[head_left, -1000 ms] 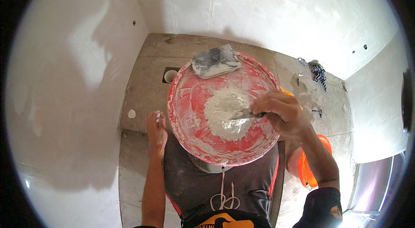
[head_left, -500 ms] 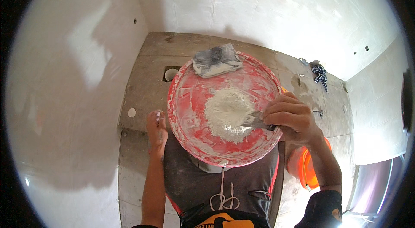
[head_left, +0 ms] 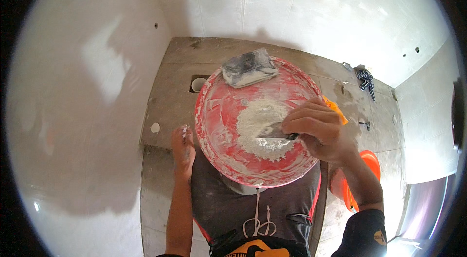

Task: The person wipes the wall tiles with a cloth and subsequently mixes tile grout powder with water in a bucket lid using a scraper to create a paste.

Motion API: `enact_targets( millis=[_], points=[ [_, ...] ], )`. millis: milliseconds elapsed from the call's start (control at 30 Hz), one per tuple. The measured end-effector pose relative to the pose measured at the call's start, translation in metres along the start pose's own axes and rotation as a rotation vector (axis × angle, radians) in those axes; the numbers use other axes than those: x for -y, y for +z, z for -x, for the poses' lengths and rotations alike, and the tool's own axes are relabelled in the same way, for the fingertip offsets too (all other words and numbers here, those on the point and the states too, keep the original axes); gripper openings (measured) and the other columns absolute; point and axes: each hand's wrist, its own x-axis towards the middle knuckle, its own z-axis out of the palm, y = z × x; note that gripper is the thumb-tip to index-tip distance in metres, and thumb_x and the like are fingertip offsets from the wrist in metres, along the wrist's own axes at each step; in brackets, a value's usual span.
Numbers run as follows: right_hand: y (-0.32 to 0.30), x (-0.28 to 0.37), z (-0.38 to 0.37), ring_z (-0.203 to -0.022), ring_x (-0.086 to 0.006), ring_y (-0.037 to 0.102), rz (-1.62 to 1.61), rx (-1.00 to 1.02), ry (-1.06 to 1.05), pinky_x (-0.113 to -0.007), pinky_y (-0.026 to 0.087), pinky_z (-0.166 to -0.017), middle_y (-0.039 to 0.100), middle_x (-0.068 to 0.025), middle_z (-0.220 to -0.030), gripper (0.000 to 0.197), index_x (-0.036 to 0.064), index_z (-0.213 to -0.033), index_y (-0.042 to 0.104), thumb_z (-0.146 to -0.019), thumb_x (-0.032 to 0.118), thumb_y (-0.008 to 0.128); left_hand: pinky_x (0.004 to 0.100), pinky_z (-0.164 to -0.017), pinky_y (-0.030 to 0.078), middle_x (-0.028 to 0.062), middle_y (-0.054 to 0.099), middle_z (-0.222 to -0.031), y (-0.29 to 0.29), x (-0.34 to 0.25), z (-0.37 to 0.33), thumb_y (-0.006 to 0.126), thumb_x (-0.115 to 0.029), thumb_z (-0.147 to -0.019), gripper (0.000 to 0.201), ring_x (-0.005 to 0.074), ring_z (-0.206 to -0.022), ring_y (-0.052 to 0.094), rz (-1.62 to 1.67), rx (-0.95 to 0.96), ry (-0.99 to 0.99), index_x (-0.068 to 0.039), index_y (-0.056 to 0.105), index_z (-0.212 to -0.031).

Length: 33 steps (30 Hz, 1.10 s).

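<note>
A round red basin (head_left: 214,125), smeared with whitish paste, sits in front of my thighs. Off-white powder (head_left: 255,116) lies heaped in its middle. My right hand (head_left: 318,128) grips the dark handle of a putty knife (head_left: 275,133), whose blade rests in the powder. My left hand (head_left: 183,152) hangs beside the basin's left rim, apart from it; its fingers, whitened at the tips, look loosely extended and hold nothing that I can see. Across the basin's far rim lies a crumpled grey, partly see-through plastic bag (head_left: 249,68) with whitish material on it.
Behind my right forearm stands an orange bucket (head_left: 370,164). Something orange (head_left: 335,110) shows past the basin's right rim. A dark patterned cloth (head_left: 365,82) lies on the tiled floor (head_left: 163,91). Left of the basin is a round pipe opening (head_left: 198,84). Pale walls (head_left: 87,111) enclose the space.
My right hand has moved left over the basin, and the putty knife's blade now reaches farther into the powder. The whole view has shifted slightly; my left hand stays beside the basin.
</note>
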Motion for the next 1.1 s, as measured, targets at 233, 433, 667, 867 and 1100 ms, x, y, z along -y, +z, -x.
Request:
enact_targets(
  millis=[233,433,667,867,1100],
  points=[
    [-0.007,0.003,-0.001,-0.082,-0.0249,0.064,-0.032,0.055,-0.021,-0.038,0.048,-0.074,0.064,-0.0059,-0.084,0.025,0.0052,-0.088,0.061,-0.066,-0.005,0.067,0.0385,-0.077,0.046,0.0191,0.057,-0.098,-0.002,-0.007,0.000,0.049,-0.020,-0.094,0.027,0.0330,-0.086,0.057,0.011,-0.079,0.068,0.005,0.057,-0.102],
    [0.001,0.001,-0.018,-0.078,-0.0223,0.066,-0.006,-0.041,-0.014,-0.035,0.047,-0.072,0.067,-0.0052,-0.081,0.024,0.0052,-0.084,0.061,-0.065,-0.008,0.067,0.0365,-0.077,0.045,0.0170,0.057,-0.099,0.004,-0.008,0.003,0.050,-0.024,-0.095,0.030,0.0284,-0.087,0.058,0.075,-0.109,0.013,0.004,0.056,-0.105],
    [0.004,-0.009,-0.015,-0.079,-0.0259,0.064,0.013,-0.069,0.022,-0.038,0.048,-0.072,0.064,-0.0081,-0.081,0.022,0.0054,-0.087,0.061,-0.069,-0.003,0.070,0.0364,-0.075,0.046,0.0148,0.058,-0.091,-0.005,-0.019,-0.001,0.051,-0.025,-0.096,0.030,0.0258,-0.087,0.058,-0.021,0.035,-0.046,0.003,0.056,-0.105],
    [0.001,-0.003,-0.009,-0.073,-0.0270,0.064,0.109,-0.197,0.229,-0.037,0.049,-0.068,0.064,-0.0096,-0.077,0.014,0.0043,-0.084,0.061,-0.074,-0.002,0.067,0.0373,-0.072,0.046,0.0144,0.056,-0.087,0.003,-0.009,0.004,0.052,-0.024,-0.095,0.028,0.0259,-0.085,0.058,0.151,-0.046,-0.021,0.003,0.057,-0.103],
    [0.008,-0.006,-0.005,-0.071,-0.0274,0.063,0.047,-0.264,0.234,-0.037,0.049,-0.065,0.064,-0.0097,-0.076,0.013,0.0045,-0.085,0.062,-0.074,0.000,0.068,0.0386,-0.073,0.046,0.0160,0.057,-0.095,0.007,0.027,-0.001,0.051,-0.023,-0.095,0.027,0.0278,-0.085,0.058,0.149,0.021,0.005,0.002,0.057,-0.102]
  ],
)
